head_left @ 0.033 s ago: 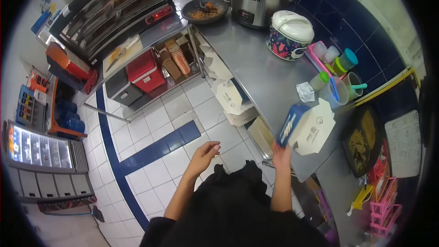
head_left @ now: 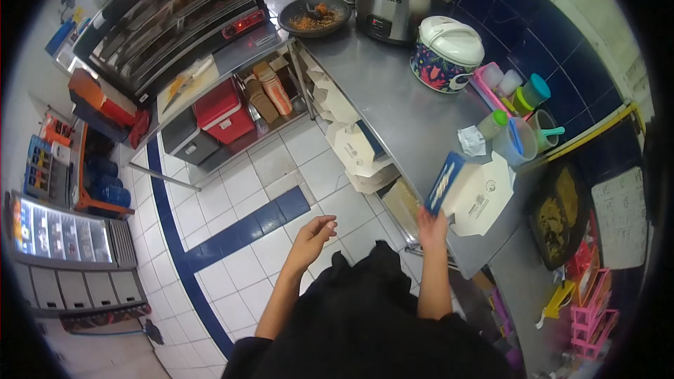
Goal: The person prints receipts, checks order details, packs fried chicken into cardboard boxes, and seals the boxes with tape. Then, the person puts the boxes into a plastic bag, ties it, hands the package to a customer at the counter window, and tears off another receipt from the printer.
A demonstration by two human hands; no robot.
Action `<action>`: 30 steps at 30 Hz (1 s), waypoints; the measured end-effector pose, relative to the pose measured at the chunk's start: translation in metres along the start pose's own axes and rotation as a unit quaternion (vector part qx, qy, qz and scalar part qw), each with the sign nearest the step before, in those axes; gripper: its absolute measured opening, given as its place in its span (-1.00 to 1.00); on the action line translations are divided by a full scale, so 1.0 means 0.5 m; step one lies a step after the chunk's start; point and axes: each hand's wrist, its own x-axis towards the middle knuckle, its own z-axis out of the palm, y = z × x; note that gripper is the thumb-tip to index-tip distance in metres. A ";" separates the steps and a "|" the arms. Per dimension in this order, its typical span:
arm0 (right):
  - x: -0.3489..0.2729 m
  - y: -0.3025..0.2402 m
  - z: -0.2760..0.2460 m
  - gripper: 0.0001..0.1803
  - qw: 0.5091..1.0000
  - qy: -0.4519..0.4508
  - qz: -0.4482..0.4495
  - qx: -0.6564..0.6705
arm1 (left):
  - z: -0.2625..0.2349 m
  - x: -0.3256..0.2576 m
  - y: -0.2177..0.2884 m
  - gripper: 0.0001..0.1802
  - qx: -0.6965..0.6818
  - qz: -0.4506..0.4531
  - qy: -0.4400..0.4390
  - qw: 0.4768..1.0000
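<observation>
On the steel counter's near part lies an opened paper food box (head_left: 481,196), white inside with small printed marks. Its blue side panel (head_left: 445,181) stands up at the left. My right hand (head_left: 432,228) grips the lower end of that panel, with the thumb side against it. My left hand (head_left: 312,240) hangs in the air over the floor, fingers loosely bent and holding nothing. A crumpled white paper (head_left: 471,141) rests just behind the box. Clear cups (head_left: 516,142) with a blue utensil stand beside the box, next to a green-capped bottle (head_left: 493,123).
A patterned rice cooker (head_left: 446,56), a large steel cooker (head_left: 397,3) and a dark pan of food (head_left: 314,16) stand farther back on the counter (head_left: 393,112). Folded food boxes (head_left: 351,149) sit on the shelf below. A flat griddle (head_left: 559,214) is at the right.
The blue panel has tipped slightly, and my right hand has moved a little away from me with it. My left hand has hardly moved.
</observation>
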 end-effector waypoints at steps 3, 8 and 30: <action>0.125 0.049 0.167 -0.44 0.995 0.075 -0.040 0.060 | -0.091 0.043 0.027 -0.57 -0.032 -0.008 0.029 0.999; 0.227 0.090 0.384 -0.30 0.978 0.097 -0.140 0.120 | -0.196 0.159 0.031 -0.55 -0.045 -0.043 0.051 0.997; 0.785 0.323 1.081 -0.08 0.410 0.035 -0.391 -0.823 | -0.705 0.654 0.109 -0.55 0.105 -0.212 0.127 0.963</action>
